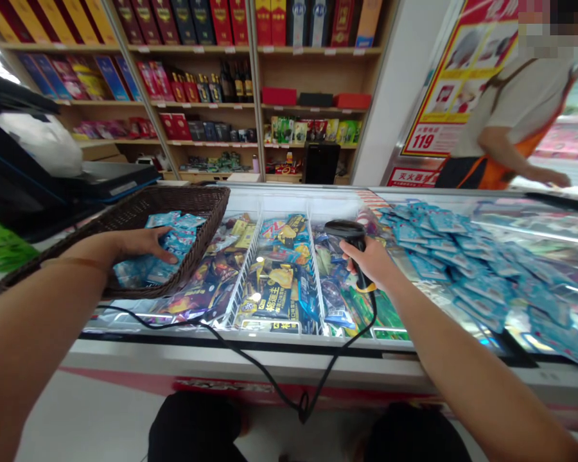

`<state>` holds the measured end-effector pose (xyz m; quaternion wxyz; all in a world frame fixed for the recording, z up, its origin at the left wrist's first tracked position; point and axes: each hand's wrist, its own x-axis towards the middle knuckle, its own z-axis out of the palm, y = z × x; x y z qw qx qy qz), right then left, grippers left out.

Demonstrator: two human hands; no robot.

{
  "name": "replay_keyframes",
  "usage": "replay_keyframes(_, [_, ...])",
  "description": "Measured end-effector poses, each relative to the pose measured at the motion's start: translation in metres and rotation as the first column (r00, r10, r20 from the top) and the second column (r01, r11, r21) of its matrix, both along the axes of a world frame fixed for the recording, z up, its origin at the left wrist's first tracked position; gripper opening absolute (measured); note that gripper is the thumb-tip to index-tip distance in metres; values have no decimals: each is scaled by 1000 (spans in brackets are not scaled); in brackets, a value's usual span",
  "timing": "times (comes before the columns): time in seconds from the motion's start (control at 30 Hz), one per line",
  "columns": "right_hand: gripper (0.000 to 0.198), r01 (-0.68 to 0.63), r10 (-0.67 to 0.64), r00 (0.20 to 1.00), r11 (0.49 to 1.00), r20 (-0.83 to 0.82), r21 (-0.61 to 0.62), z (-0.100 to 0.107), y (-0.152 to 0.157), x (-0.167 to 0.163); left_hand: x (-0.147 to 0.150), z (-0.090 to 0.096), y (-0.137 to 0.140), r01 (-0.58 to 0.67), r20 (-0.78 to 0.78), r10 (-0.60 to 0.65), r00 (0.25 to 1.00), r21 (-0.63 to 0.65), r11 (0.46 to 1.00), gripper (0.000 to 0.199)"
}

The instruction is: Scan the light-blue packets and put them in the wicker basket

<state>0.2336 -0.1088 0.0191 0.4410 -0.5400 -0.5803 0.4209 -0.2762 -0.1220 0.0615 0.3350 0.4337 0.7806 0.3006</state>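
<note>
My right hand [372, 262] is wrapped round the grip of a black barcode scanner [345, 228], held above the glass-topped freezer. From the scanner's handle a black cable [250, 359] hangs in a loop over the freezer's front edge. On the left, my left hand [144, 245] reaches into a dark brown wicker basket [205, 247], its visible fingers apart over small blue packets [180, 224]; some fingertips are hidden among them. A large spread of similar blue packets [467, 256] lies on the glass to the right of the scanner.
Bagged ice creams [279, 282] lie in wire compartments under the freezer glass. A black machine [24, 160] stands at the far left. Shelves [197, 48] of boxes and bottles line the back. Beyond the freezer, a person in an orange apron [515, 160] stands at the right.
</note>
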Motion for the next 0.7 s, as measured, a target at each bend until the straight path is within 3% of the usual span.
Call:
replay_keyframes(0.07, [25, -1, 1, 1000, 1000, 8, 2, 0, -1, 0, 3, 5, -4, 154, -12, -156, 988, -96, 983, 92])
replay_keyframes(0.13, [24, -1, 1, 1000, 1000, 5, 7, -1, 0, 1, 7, 10, -10, 250, 2, -251, 968, -95, 963, 99])
replay_keyframes(0.2, [23, -4, 4, 1000, 1000, 4, 10, -3, 2, 2, 11, 13, -14, 272, 9, -272, 962, -59, 960, 104])
replay_keyframes(0.27, [23, -2, 2, 1000, 1000, 12, 13, -4, 3, 3, 11, 16, -16, 222, 6, -222, 975, 3, 975, 106])
replay_keyframes(0.33, [24, 1, -1, 1000, 1000, 13, 12, -5, 5, 3, 8, 24, -14, 72, 13, -75, 997, 136, 988, 102])
replay_keyframes(0.37, [24, 1, -1, 1000, 1000, 11, 12, -5, 5, 3, 6, 31, -12, -17, 36, 9, 999, 237, 971, 99])
replay_keyframes(0.43, [25, -6, 6, 1000, 1000, 6, 18, -4, 5, 3, 7, 50, -6, -151, 123, 107, 987, 438, 886, 92])
replay_keyframes(0.5, [25, -14, 14, 1000, 999, 11, 30, -3, 4, 2, 20, 71, 1, -123, 159, 42, 986, 548, 827, 91])
replay_keyframes(0.6, [26, -17, 17, 1000, 999, 13, 39, -4, 4, 3, 66, 90, 18, 55, 130, -136, 982, 493, 868, 91])
replay_keyframes(0.67, [26, -17, 17, 1000, 999, 3, 47, -7, 6, 5, 106, 85, 34, 208, 50, -233, 971, 294, 933, 80])
replay_keyframes(0.7, [27, -16, 16, 1000, 998, -5, 54, -8, 8, 6, 125, 77, 43, 277, -78, -266, 961, 209, 938, 72])
